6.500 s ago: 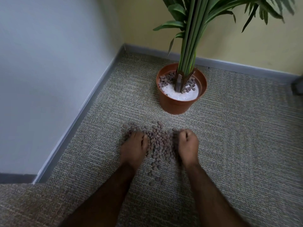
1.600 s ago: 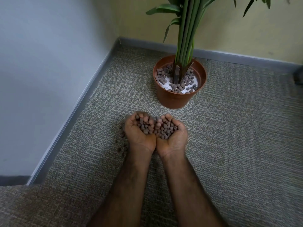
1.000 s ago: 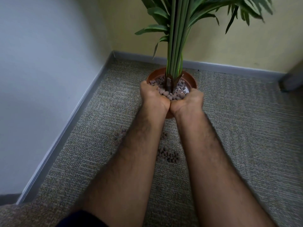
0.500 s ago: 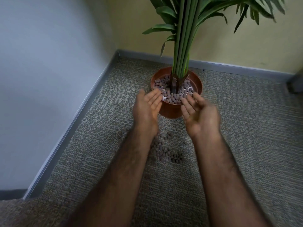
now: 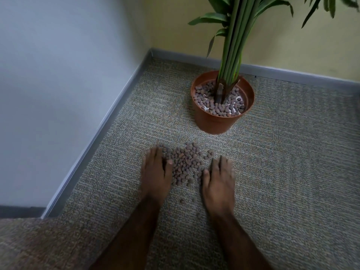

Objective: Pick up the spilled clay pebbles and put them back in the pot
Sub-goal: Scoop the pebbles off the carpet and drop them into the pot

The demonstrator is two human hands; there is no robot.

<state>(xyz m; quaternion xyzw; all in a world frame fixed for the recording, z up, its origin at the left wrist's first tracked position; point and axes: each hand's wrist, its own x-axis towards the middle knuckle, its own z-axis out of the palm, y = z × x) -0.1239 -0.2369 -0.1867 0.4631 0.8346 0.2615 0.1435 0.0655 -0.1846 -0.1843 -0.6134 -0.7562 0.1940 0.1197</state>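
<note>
1. Spilled small round brown-grey clay pebbles lie in a loose heap on the grey-beige looped carpet, just in front of the round terracotta-coloured plastic pot w/ the green palm-like plant. A few strays sit nearer the wrists.
2. Left hand is flat, palm down, fingers together, resting on the carpet at the heap's left edge & touching pebbles. It grips nothing.
3. Right hand is likewise spread flat, palm down at the heap's right edge, nothing held.
4. Handling, prob.: pebbles are light, hard, dry, roll easily. No single grip point. Best to sweep both hands inward, get fingertips under the heap & cup it from both sides. Carpet loops may snag strays, so pinch those singly.
5. Risk: gaps betw. fingers leak pebbles; keep palms tight together on the way to the pot.
6. Orientation: each pebble is roughly round, no long axis to speak of. The heap as a whole runs front to back, from the wrists toward the pot.
7. Pot already holds many pebbles around the stem; some white fill shows at the right.
</note>
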